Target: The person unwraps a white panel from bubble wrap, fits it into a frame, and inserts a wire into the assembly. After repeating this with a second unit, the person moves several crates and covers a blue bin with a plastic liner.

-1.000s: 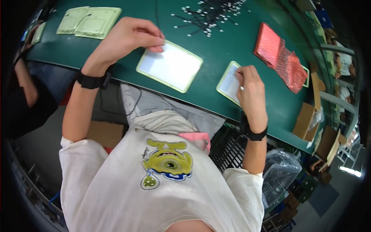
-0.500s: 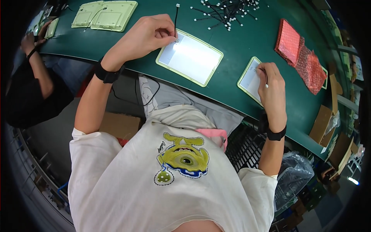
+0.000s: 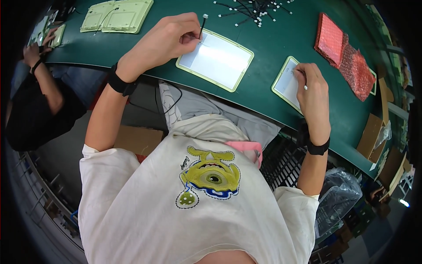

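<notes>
My left hand (image 3: 176, 37) pinches a short black cable (image 3: 201, 31) whose white plug end sticks up above the fingers. Its fingertips are at the upper left corner of a flat panel with a pale green frame (image 3: 235, 82) and a shiny white face. In my right hand (image 3: 314, 90) another short cable with a white connector (image 3: 305, 87) is gripped, mostly hidden by the fingers. That hand's fingertips are over a second green-framed panel (image 3: 288, 83), covering its right side. Where the inner cable ends meet the panels cannot be made out.
A pile of black cables with white plugs (image 3: 257, 9) lies at the far middle of the green table (image 3: 263, 44). Green-framed panels (image 3: 125, 15) rest at the far left. Red bubble wrap (image 3: 329, 42) is on the right, near a cardboard box (image 3: 370, 137). Another person's hand (image 3: 31, 55) works at left.
The view has shifted slightly. The cable in my left hand leans a little more to the right, with less of it showing. Both hands stay at their panels.
</notes>
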The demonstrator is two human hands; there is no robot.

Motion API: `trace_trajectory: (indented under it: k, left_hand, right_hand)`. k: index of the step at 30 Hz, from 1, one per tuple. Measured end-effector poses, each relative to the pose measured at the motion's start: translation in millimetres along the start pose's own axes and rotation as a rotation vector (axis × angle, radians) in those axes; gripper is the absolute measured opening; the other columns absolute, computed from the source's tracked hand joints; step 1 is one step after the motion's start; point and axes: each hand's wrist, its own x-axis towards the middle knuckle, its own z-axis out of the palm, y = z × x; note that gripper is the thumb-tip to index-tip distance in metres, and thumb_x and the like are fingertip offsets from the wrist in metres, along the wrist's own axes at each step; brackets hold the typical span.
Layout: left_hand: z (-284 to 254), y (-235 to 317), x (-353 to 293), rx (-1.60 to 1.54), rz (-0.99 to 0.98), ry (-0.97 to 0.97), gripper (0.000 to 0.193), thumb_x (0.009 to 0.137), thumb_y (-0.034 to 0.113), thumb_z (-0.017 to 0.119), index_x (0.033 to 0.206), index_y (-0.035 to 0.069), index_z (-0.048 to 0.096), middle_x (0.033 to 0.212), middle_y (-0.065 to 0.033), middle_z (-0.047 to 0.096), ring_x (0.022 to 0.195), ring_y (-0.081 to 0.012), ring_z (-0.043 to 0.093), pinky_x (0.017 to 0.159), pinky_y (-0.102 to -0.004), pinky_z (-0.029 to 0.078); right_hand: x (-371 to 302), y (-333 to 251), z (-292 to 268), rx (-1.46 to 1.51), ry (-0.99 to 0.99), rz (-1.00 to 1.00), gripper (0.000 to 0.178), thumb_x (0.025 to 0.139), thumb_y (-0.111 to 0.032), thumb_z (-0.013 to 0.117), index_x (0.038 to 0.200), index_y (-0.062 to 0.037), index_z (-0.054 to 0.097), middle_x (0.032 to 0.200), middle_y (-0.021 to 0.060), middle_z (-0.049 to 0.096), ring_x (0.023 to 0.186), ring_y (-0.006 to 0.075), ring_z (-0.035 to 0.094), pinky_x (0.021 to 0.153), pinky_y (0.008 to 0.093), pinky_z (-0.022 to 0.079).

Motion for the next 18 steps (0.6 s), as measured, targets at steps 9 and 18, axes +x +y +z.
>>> trace_trajectory:
  k: [9, 18]
  left_hand:
    - [-5, 3, 11, 0.112, 0.086, -0.11, 0.011, 0.089, 0.002, 0.067, 0.093, -0.008, 0.064, 0.095, -0.0171, 0.061, 0.081, -0.0376, 0.064, 0.073, -0.0408, 0.053]
    - [-20, 8, 21, 0.199, 0.079, -0.118, 0.008, 0.089, -0.004, 0.067, 0.095, -0.009, 0.065, 0.097, -0.0158, 0.064, 0.081, -0.0349, 0.064, 0.073, -0.0391, 0.054]
  right_hand:
    - [4, 8, -6, -0.042, -0.093, -0.035, 0.009, 0.097, 0.002, 0.063, 0.106, 0.0024, 0.064, 0.101, 0.0192, 0.066, 0.087, 0.0414, 0.066, 0.077, 0.0445, 0.053]
    - [14, -1, -9, -0.143, -0.043, -0.075, 0.011, 0.093, 0.007, 0.06, 0.103, 0.0023, 0.061, 0.1, 0.0199, 0.064, 0.089, 0.0432, 0.066, 0.077, 0.0483, 0.052]
